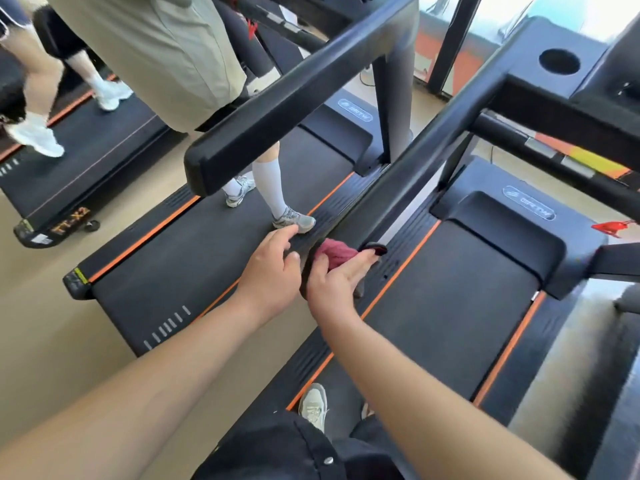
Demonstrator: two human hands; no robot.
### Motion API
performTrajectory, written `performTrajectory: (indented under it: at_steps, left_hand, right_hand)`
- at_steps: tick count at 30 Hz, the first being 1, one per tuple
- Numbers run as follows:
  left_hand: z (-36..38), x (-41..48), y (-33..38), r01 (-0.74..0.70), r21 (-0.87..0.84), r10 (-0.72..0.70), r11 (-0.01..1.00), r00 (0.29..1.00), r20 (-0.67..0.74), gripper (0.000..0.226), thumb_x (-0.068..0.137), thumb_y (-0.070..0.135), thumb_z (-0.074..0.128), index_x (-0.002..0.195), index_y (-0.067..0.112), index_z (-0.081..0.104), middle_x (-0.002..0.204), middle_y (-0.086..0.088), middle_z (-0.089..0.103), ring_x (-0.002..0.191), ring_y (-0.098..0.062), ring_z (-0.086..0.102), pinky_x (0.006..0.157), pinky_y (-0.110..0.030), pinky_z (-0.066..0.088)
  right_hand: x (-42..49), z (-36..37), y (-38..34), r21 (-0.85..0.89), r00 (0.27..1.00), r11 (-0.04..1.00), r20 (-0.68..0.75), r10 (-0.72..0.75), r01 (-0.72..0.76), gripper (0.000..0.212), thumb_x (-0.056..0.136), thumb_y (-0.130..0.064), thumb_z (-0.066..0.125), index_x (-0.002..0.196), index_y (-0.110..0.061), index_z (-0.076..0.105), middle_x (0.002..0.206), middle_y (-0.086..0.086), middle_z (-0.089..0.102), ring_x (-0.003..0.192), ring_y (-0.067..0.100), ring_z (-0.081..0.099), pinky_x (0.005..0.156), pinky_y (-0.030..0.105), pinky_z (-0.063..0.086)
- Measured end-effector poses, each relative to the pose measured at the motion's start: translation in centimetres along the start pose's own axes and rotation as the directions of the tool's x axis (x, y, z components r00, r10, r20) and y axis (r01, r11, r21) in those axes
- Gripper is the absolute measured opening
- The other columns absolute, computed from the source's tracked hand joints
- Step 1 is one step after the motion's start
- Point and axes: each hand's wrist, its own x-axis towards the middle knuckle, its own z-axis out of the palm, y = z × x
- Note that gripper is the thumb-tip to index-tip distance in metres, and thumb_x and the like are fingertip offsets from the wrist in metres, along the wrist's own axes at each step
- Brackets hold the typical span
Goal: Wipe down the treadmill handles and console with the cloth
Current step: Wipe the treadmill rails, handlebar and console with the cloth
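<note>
A dark red cloth [335, 253] is bunched at the near end of the black left handle [433, 157] of my treadmill. My right hand [334, 280] holds the cloth against the handle end, thumb and fingers curled round it. Just left of the handle end, my left hand [273, 268] hovers with its fingers loosely spread and holds nothing. The handle runs up and right to the black console [554, 36], which has a round cup hole. A red safety clip [611, 226] hangs at the right.
My treadmill belt [450, 299] with orange side strips lies below. On the neighbouring treadmill to the left a person [270, 188] in white socks and grey shoes stands behind another black handle [287, 98]. Another person walks at far left. My own shoe [313, 405] shows below.
</note>
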Motion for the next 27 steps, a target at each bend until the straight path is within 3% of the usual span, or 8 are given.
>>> performTrajectory:
  at_steps: [5,9,12,16,19,22,25,27]
  left_hand:
    - [-0.7,-0.9,0.0,0.006,-0.002,-0.005,1.000,0.999,0.033,0.050,0.102,0.011,0.048,0.151,0.019,0.045,0.149,0.006,0.049,0.131,-0.009,0.050,0.113,-0.032,0.040]
    - [0.0,-1.0,0.1,-0.007,0.028,0.005,1.000,0.998,0.065,0.048,0.101,0.012,0.049,0.149,0.016,0.049,0.148,0.001,0.053,0.134,-0.012,0.050,0.116,-0.034,0.039]
    - [0.4,-0.9,0.7,-0.041,0.059,0.037,0.997,0.997,0.066,0.040,0.101,0.008,0.048,0.139,0.014,0.060,0.138,0.000,0.062,0.127,-0.013,0.056,0.109,-0.026,0.041]
    - [1.4,0.0,2.8,-0.125,0.098,0.124,0.987,0.992,0.019,0.034,0.098,0.009,0.055,0.128,0.014,0.068,0.126,0.002,0.068,0.115,-0.013,0.062,0.099,-0.021,0.044]
    - [3.5,1.1,6.0,-0.211,0.036,0.208,0.977,0.976,0.066,0.034,0.092,0.021,0.069,0.126,0.021,0.068,0.119,0.007,0.069,0.106,-0.010,0.066,0.095,-0.029,0.052]
    - [6.7,2.2,10.4,-0.147,-0.149,0.176,0.978,0.963,0.203,0.036,0.083,0.038,0.079,0.116,0.039,0.067,0.109,0.016,0.072,0.099,-0.002,0.069,0.090,-0.032,0.056]
    - [10.4,3.9,14.4,-0.149,-0.190,0.175,0.970,0.976,0.129,0.042,0.079,0.039,0.084,0.117,0.036,0.067,0.111,0.018,0.068,0.100,0.005,0.066,0.092,-0.028,0.055]
    - [12.9,5.2,17.2,-0.168,-0.160,0.189,0.973,0.973,0.132,0.039,0.079,0.037,0.084,0.115,0.032,0.068,0.109,0.018,0.069,0.097,0.007,0.065,0.088,-0.023,0.054]
  right_hand:
    - [10.1,-5.1,-6.0,-0.166,0.993,0.980,-0.057,0.104,-0.112,0.091,0.100,-0.048,0.047,0.159,-0.013,-0.013,0.169,0.006,-0.013,0.155,0.024,0.001,0.125,0.046,0.010]
    - [8.8,-4.7,-6.5,-0.185,0.993,0.982,-0.118,0.005,-0.027,0.077,0.107,-0.037,0.036,0.159,-0.008,-0.013,0.169,0.009,-0.014,0.156,0.025,-0.006,0.123,0.039,-0.003]
    - [5.7,-3.1,-4.5,-0.206,0.990,0.978,-0.142,0.004,-0.034,0.066,0.108,-0.029,0.032,0.159,-0.003,-0.001,0.168,0.014,0.010,0.152,0.031,0.018,0.119,0.039,0.018]
    - [4.0,-5.7,-4.1,-0.310,0.998,0.949,0.004,0.066,-0.061,0.032,0.104,-0.025,0.035,0.122,-0.006,0.054,0.123,0.016,0.059,0.113,0.035,0.057,0.092,0.038,0.047]
    - [5.3,-10.5,-6.8,-0.283,0.993,0.958,0.113,-0.012,0.044,0.039,0.105,-0.029,0.040,0.080,-0.009,0.062,0.077,0.003,0.061,0.080,0.025,0.060,0.064,0.030,0.045]
    - [7.4,-14.9,-9.2,-0.193,0.977,0.981,0.212,0.010,0.032,0.043,0.102,-0.047,0.047,0.087,-0.014,0.070,0.084,0.000,0.071,0.079,0.016,0.066,0.069,0.029,0.052]
    - [10.2,-19.9,-10.4,-0.180,0.979,0.984,0.201,0.032,0.005,0.049,0.097,-0.057,0.046,0.090,-0.014,0.068,0.092,-0.001,0.075,0.087,0.017,0.070,0.079,0.036,0.056]
    - [11.8,-23.6,-10.8,-0.120,0.978,0.993,0.208,0.031,-0.006,0.054,0.099,-0.056,0.046,0.093,-0.008,0.068,0.087,0.001,0.075,0.078,0.016,0.070,0.067,0.029,0.056]
